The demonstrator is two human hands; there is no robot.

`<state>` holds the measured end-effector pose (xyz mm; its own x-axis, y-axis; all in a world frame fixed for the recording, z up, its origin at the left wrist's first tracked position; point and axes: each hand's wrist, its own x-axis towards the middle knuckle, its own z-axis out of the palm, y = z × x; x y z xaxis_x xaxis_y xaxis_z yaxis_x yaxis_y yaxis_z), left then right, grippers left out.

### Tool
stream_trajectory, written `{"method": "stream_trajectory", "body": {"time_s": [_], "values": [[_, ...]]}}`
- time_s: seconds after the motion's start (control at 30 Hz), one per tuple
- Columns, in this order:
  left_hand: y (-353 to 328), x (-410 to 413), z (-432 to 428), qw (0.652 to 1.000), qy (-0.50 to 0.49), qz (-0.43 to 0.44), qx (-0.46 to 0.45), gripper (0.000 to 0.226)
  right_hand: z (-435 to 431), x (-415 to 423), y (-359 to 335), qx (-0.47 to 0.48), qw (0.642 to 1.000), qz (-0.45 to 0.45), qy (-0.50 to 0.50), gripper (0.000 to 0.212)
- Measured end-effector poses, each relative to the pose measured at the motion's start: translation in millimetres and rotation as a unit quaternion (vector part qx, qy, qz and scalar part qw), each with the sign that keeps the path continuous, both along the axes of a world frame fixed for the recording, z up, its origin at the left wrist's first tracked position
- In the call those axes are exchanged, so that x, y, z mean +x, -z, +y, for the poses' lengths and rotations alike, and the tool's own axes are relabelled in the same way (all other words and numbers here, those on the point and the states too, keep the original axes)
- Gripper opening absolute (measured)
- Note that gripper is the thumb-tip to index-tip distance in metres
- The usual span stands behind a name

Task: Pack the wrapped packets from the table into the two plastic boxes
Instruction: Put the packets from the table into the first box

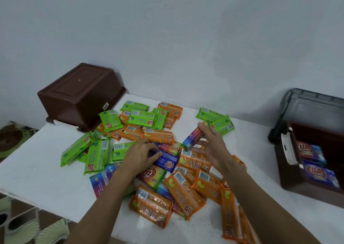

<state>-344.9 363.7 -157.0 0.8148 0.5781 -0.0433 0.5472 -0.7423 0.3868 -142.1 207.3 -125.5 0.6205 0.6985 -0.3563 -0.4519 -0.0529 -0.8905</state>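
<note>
Several green, orange and blue wrapped packets lie scattered over the white table (42, 171). My right hand (212, 146) holds a blue packet (192, 139) lifted off the pile, tilted on end. My left hand (141, 155) rests on the pile with its fingers closed on the edge of another blue packet (166, 160) that lies flat. A brown plastic box (284, 173) stands at the right with blue packets (320, 173) inside. A second brown box (80, 94) sits upside down at the table's far left corner.
A dark grey lid (290, 102) leans behind the right box, and a white latch (288, 148) hangs on its rim. The wall runs close behind the table. Patterned floor and a pair of shoes show below the table's left edge.
</note>
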Motion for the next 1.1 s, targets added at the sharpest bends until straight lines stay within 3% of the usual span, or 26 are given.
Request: {"method": "stream_trajectory", "body": {"time_s": [0.37,0.5,0.8,1.0,1.1], "values": [[-15.7,19.7,-8.1,0.988,-0.072,0.065,-0.120,0.055,-8.2,-8.6,4.3,-0.023,1.000,0.005,-0.006,0.058],[-17.6,31.4,-19.0,0.980,-0.129,0.096,-0.121,0.063,-13.1,-12.1,6.4,-0.025,1.000,0.013,0.001,0.059],[-24.9,45.7,-28.5,0.959,-0.206,0.107,-0.162,0.108,-19.5,-15.7,3.0,-0.037,0.999,0.003,0.006,0.071],[-32.2,36.3,-23.2,0.961,-0.183,0.078,-0.192,0.094,-21.6,-16.5,2.5,-0.027,0.999,0.014,0.007,0.073],[-41.5,34.2,-21.8,0.955,-0.181,0.031,-0.233,0.076,-24.9,-17.1,-1.3,-0.022,0.999,0.026,0.011,0.092]]}}
